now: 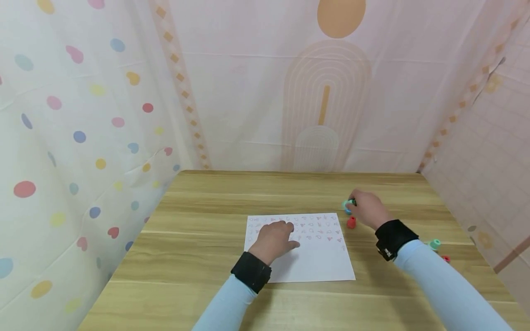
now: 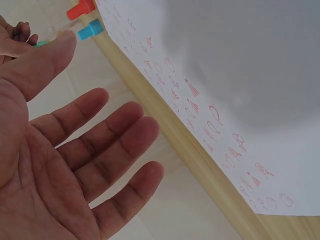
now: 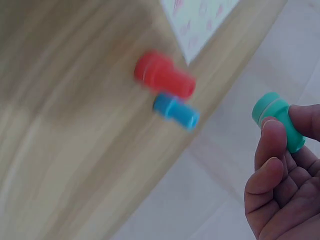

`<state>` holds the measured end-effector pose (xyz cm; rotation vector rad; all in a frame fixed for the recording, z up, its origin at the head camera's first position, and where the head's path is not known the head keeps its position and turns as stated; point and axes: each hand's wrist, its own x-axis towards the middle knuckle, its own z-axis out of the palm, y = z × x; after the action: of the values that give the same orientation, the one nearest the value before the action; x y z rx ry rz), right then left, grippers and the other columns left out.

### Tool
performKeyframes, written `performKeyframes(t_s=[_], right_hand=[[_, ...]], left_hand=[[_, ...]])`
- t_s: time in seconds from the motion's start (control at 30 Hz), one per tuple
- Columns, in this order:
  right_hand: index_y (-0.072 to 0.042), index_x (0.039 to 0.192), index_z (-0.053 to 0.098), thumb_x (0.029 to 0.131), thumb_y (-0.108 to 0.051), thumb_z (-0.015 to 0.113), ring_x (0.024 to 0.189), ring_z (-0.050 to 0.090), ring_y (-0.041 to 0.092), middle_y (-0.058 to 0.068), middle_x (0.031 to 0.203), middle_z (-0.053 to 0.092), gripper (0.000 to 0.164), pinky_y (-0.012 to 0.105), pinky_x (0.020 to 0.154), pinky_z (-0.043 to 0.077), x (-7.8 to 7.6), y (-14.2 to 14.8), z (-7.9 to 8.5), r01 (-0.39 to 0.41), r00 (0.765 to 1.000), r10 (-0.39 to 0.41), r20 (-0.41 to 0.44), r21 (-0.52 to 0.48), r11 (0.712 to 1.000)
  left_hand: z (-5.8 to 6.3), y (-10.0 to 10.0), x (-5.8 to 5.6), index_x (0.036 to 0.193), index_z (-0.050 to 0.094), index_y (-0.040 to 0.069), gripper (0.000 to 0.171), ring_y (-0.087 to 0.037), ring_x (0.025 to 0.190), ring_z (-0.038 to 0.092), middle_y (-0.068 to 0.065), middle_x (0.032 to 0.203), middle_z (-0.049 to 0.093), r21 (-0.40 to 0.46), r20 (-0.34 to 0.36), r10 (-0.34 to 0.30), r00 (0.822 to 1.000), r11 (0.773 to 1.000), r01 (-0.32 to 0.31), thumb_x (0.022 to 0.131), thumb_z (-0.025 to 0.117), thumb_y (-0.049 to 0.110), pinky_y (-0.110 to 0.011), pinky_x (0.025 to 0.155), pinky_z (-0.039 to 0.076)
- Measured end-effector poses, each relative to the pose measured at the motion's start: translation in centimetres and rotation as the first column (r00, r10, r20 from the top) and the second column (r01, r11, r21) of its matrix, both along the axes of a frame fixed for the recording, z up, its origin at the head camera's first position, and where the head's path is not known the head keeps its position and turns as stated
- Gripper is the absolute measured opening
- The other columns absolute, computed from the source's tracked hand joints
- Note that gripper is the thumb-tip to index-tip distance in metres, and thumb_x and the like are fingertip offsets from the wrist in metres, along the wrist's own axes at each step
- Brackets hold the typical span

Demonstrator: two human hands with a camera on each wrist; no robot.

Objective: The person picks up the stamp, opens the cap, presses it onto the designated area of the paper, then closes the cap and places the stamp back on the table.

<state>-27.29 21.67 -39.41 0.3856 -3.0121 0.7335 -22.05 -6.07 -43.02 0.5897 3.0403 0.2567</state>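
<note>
My right hand (image 1: 370, 209) pinches a green toy stamp (image 3: 276, 120) between thumb and fingers, raised near the right side of the paper. Below it stand a red stamp (image 3: 162, 75) and a smaller blue stamp (image 3: 176, 111), both on the table beside the paper's far right corner. The white paper (image 1: 314, 262) carries several rows of small printed shapes, mostly reddish, across its far half. Over the paper's left part hovers my left hand (image 1: 274, 240), holding nothing. Its fingers are spread and slightly bent in the left wrist view, and its shadow falls on the sheet.
Another green stamp (image 1: 434, 244) and a red-topped one (image 1: 446, 259) stand on the right of the wooden table (image 1: 186, 248), close to my right forearm. A patterned curtain (image 1: 244, 101) hangs behind the table's far edge and along both sides.
</note>
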Motion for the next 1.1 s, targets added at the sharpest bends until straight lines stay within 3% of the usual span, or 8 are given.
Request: performKeyframes(t_s=[0.13,0.37,0.53,0.73,0.93,1.1], right_hand=[[0.004,0.103,0.059,0.099,-0.013,0.060,0.063,0.051,0.018,0.006,0.078,0.059,0.018,0.031,0.058,0.042,0.8,-1.5,-0.9,-0.015,1.000,0.016,0.017,-0.046,0.999],[0.001,0.102,0.061,0.097,-0.013,0.063,0.067,0.051,0.020,0.006,0.079,0.056,0.016,0.031,0.058,0.041,1.9,-3.7,-2.6,-0.017,0.999,0.020,0.031,-0.080,0.997],[-0.001,0.102,0.063,0.097,-0.013,0.065,0.069,0.053,0.018,0.004,0.080,0.058,0.013,0.031,0.061,0.045,2.6,-5.2,-3.7,-0.024,0.994,0.038,0.099,-0.140,0.990],[-0.004,0.103,0.063,0.095,-0.013,0.067,0.074,0.052,0.019,0.003,0.084,0.059,0.013,0.032,0.065,0.045,3.8,-6.7,-4.0,-0.025,0.985,0.060,0.160,-0.215,0.976],[-0.008,0.099,0.064,0.094,-0.012,0.068,0.072,0.052,0.017,0.001,0.081,0.057,0.008,0.030,0.063,0.044,4.3,-7.6,-4.3,-0.052,0.983,0.096,0.158,-0.264,0.963],[-0.008,0.099,0.064,0.095,-0.010,0.066,0.067,0.055,0.014,0.001,0.080,0.058,0.005,0.030,0.062,0.046,4.7,-8.0,-4.2,-0.075,0.977,0.135,0.162,-0.329,0.941]], left_hand=[[0.0,0.0,0.0,0.115,0.069,0.010,0.042,-0.017,0.081,0.062,-0.003,0.094,0.068,0.006,-0.007,-0.005,1.000,1.000,0.005,0.086,0.077,0.039,-0.036,0.076,0.054],[0.2,0.3,-0.1,0.116,0.068,0.009,0.042,-0.016,0.080,0.061,-0.003,0.095,0.069,0.017,-0.018,-0.036,0.999,0.999,0.036,0.087,0.077,0.039,-0.034,0.076,0.053],[0.2,0.4,-0.2,0.117,0.068,0.010,0.042,-0.015,0.082,0.062,-0.003,0.096,0.069,0.009,-0.023,-0.052,0.998,0.999,0.052,0.088,0.075,0.039,-0.032,0.075,0.053],[0.1,0.7,-0.1,0.120,0.068,0.010,0.046,-0.017,0.090,0.066,-0.005,0.103,0.071,0.000,-0.054,-0.084,0.995,0.996,0.084,0.089,0.074,0.042,-0.033,0.076,0.054],[-0.2,0.9,0.0,0.123,0.067,0.009,0.049,-0.018,0.099,0.068,-0.006,0.112,0.071,-0.008,-0.087,-0.111,0.990,0.994,0.111,0.089,0.072,0.045,-0.033,0.077,0.055],[-0.3,1.2,0.0,0.119,0.068,0.010,0.048,-0.017,0.093,0.068,-0.005,0.106,0.071,-0.006,-0.085,-0.114,0.990,0.993,0.114,0.089,0.071,0.047,-0.032,0.074,0.055]])
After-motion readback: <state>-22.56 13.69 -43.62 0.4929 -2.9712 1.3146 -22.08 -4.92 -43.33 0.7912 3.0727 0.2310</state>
